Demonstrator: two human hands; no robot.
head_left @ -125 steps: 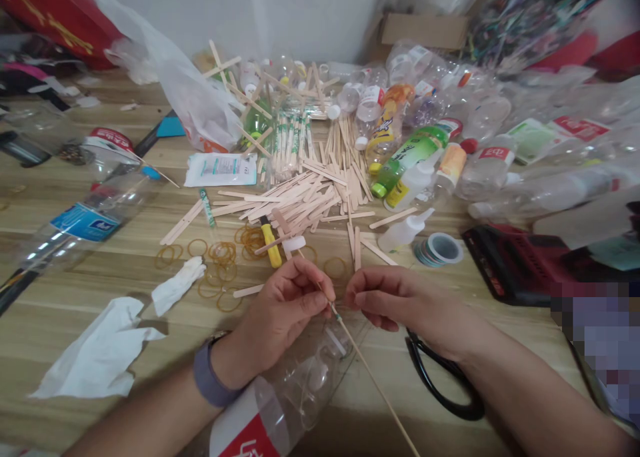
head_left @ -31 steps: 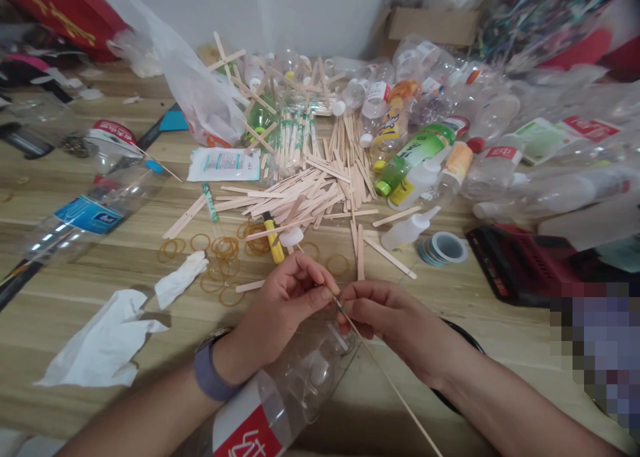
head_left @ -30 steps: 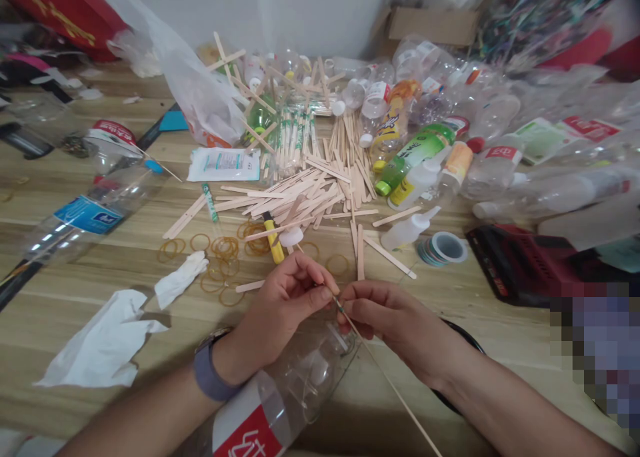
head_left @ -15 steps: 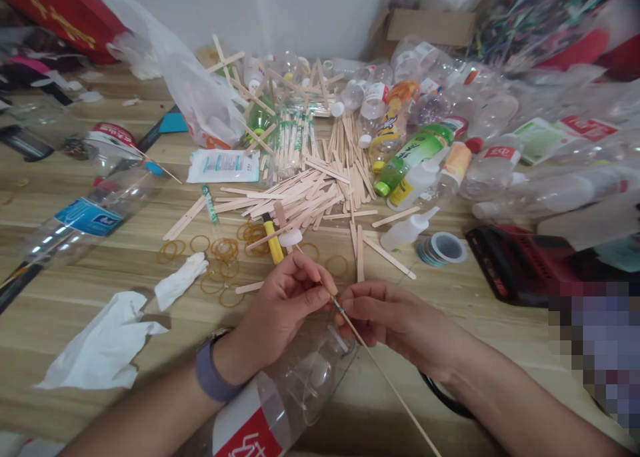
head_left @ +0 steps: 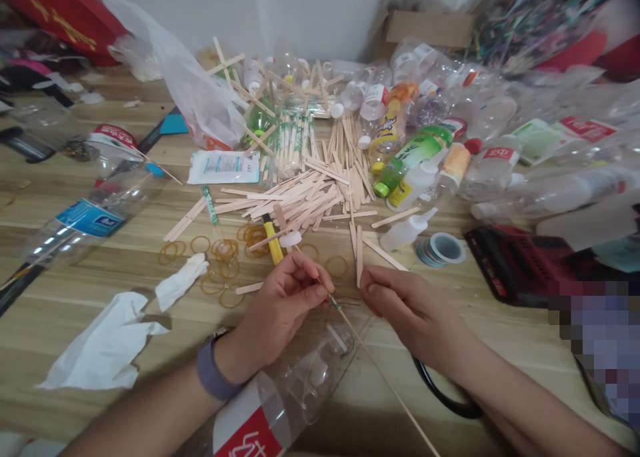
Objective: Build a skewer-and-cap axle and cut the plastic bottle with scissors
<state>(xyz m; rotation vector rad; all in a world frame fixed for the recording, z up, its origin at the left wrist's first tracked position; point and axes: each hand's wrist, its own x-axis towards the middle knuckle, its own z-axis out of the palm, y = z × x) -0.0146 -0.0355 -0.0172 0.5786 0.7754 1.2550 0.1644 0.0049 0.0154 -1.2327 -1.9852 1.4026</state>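
Observation:
My left hand [head_left: 293, 297] is closed in a pinch on a thin wooden skewer [head_left: 383, 374], which slants down to the lower right. Just beyond my left fingertips, a dark green thread [head_left: 335, 302] is wound round the skewer. My right hand [head_left: 400, 304] is closed, a short way right of the winding and off the skewer. Faint strands run from the winding towards its fingers; it seems to pinch the thread, though its fingertips are partly hidden. Under both hands lies a clear plastic bottle [head_left: 295, 410] with a red and white label, its neck pointing away.
Flat wooden sticks [head_left: 295, 200] lie heaped ahead, near rubber bands [head_left: 225, 260] and a yellow-handled tool [head_left: 273, 242]. To the right are a thread spool [head_left: 443, 249], a white squeeze bottle [head_left: 407, 230], a red-black device [head_left: 520, 264] and many plastic bottles. Crumpled tissue [head_left: 107, 344] lies left.
My right hand has moved off the skewer, slightly right and up, its fingers now more tightly closed. My left hand still holds the skewer in nearly the same place.

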